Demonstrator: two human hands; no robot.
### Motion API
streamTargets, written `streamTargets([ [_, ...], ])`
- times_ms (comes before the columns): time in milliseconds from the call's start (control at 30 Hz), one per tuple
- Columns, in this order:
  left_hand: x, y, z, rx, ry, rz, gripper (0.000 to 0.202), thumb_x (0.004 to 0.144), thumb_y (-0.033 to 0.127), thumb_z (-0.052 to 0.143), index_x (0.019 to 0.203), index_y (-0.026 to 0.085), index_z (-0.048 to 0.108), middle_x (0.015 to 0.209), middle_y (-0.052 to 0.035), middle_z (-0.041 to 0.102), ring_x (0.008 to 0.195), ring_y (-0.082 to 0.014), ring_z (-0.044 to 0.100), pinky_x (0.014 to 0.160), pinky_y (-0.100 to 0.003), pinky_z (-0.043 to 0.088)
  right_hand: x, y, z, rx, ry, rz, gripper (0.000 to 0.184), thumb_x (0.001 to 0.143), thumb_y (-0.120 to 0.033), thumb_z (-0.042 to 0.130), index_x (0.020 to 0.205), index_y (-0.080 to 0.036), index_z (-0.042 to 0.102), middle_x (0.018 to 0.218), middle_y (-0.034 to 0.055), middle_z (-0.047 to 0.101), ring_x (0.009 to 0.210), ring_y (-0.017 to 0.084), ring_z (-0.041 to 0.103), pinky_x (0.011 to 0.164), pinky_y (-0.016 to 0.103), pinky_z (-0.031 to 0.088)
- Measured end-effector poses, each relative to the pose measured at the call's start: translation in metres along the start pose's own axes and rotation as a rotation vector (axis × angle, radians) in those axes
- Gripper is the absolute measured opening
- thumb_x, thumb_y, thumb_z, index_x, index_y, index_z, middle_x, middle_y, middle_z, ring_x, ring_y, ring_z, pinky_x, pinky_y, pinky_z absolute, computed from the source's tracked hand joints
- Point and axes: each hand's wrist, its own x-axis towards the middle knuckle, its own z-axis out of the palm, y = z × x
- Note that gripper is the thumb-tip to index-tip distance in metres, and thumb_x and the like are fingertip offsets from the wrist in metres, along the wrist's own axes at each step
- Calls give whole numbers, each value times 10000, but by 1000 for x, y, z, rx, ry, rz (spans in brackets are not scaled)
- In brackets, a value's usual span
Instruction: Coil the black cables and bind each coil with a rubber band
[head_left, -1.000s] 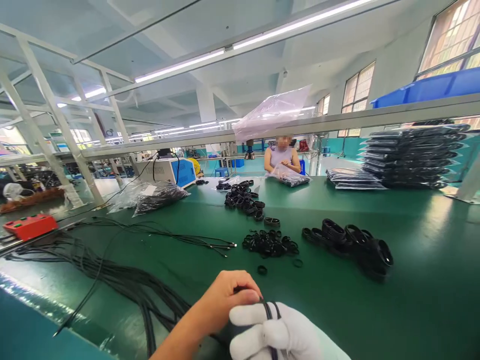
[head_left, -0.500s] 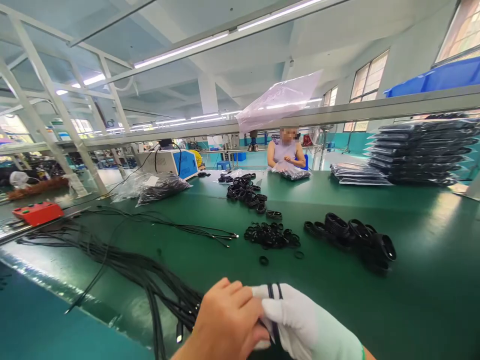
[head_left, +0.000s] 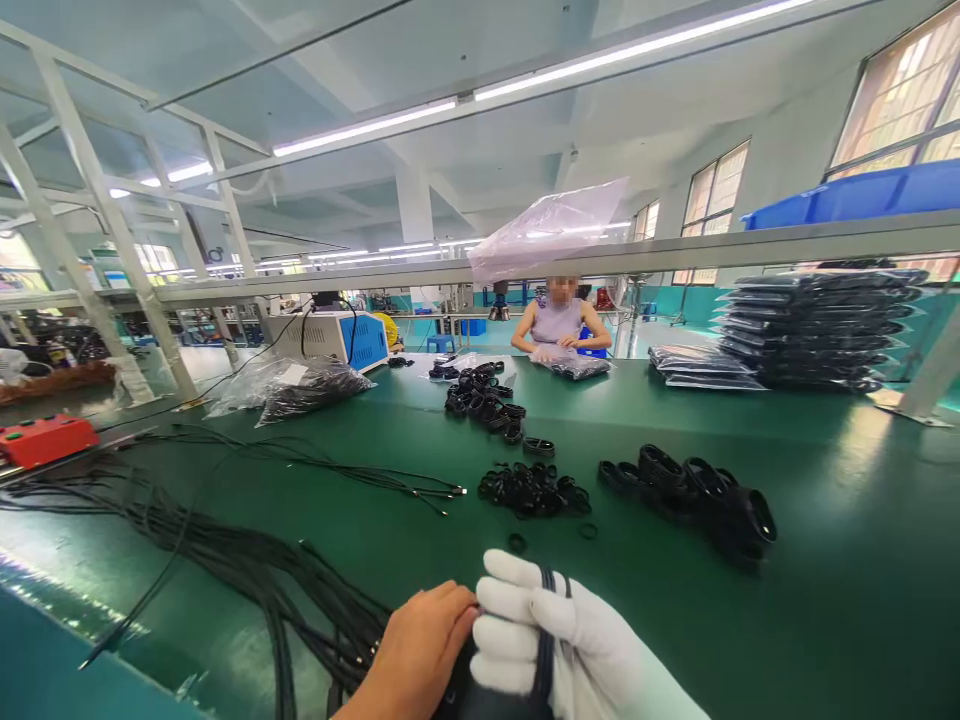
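Black cable [head_left: 545, 665] loops round the fingers of my right hand [head_left: 592, 635], which wears a white glove. The fingers are curled and the thumb lies over the loops. My bare left hand [head_left: 420, 640] is closed close against the gloved fingertips; whatever it grips is hidden behind its fingers. A dark shape below the hands is cut off by the frame edge. Beside my left hand a thick bunch of loose black cables [head_left: 247, 565] stretches across the green table [head_left: 420, 540], some connector ends showing near my wrist.
Small black rings [head_left: 532, 490] lie in a heap ahead, with coiled cables [head_left: 690, 490] to the right and more coils [head_left: 484, 400] behind. A red control box [head_left: 49, 440] sits at left, bagged packs [head_left: 817, 330] at far right. Across the table, a person [head_left: 561, 325] handles a bag.
My hands have drawn slightly apart, and the gloved fingers now face me with the cable loops across them. The left hand has moved a little left. The view has tilted slightly up and right.
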Motion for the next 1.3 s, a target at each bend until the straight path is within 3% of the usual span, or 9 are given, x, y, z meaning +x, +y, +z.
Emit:
streamTargets([
  [233, -30, 19, 33, 264, 145, 260, 214, 825, 112, 428, 844, 231, 606, 773, -5, 677, 623, -158, 623, 582, -260, 413, 2, -1, -9, -101, 318, -104, 334, 657, -240, 795, 927, -167, 612, 791, 4, 608, 669, 118, 559, 808, 379, 424],
  [367, -23, 30, 21, 325, 104, 317, 64, 773, 193, 609, 711, 209, 608, 682, 4, 669, 586, -159, 608, 534, -263, 366, -6, 6, -13, -265, 482, -9, 563, 593, -312, 838, 1067, -149, 583, 1012, 105, 656, 918, 233, 622, 879, 389, 415],
  [467, -14, 31, -16, 242, 47, 356, 160, 722, 322, 734, 732, 205, 625, 724, 14, 679, 660, -163, 599, 609, -267, 373, -10, 11, -12, -311, 304, 185, 439, 621, -303, 819, 943, -93, 607, 790, 64, 618, 755, 186, 596, 727, 317, 418],
  [600, 1, 25, -52, -91, -39, 292, 146, 717, 312, 759, 737, 208, 657, 745, 40, 668, 712, -129, 572, 685, -242, 386, -8, 15, -7, -66, -44, 337, 391, 623, -294, 813, 812, -84, 543, 653, -29, 391, 561, 65, 385, 557, 222, 271],
  [767, 19, 13, -33, -500, -242, 73, 126, 716, 275, 713, 735, 155, 677, 725, 24, 661, 682, -120, 587, 604, -185, 435, -5, 20, -4, 36, -134, 405, 370, 632, -187, 790, 736, -146, 437, 640, -49, 316, 527, 46, 297, 524, 211, 200],
  [933, 20, 2, -10, -379, -148, 26, 274, 876, 207, 422, 741, 154, 654, 752, -7, 662, 727, -150, 586, 662, -227, 429, -3, 13, -7, 123, -37, 164, 301, 645, -160, 784, 807, -136, 531, 615, -61, 440, 546, 64, 424, 565, 219, 323],
  [1033, 11, 5, -7, -172, -72, -57, 305, 911, 214, 357, 813, 185, 644, 799, -22, 655, 745, -177, 582, 716, -281, 414, -3, 0, -12, 38, 194, -29, 375, 674, -197, 778, 1006, -136, 613, 909, 47, 664, 813, 169, 619, 797, 349, 451],
  [1100, 2, 12, -7, 32, -67, -116, 335, 942, 221, 311, 879, 213, 640, 847, -22, 659, 760, -183, 597, 722, -292, 414, -3, -8, -14, 2, 313, -105, 448, 642, -219, 804, 1050, -144, 635, 1094, 96, 666, 989, 240, 622, 938, 431, 417],
  [1300, -17, 43, 4, 273, -106, -207, 305, 945, 192, 332, 910, 236, 632, 875, -17, 694, 759, -219, 654, 637, -290, 417, -3, -18, -16, -18, 471, -183, 475, 554, -227, 848, 991, -146, 681, 1090, 119, 685, 1009, 282, 635, 981, 480, 413],
])
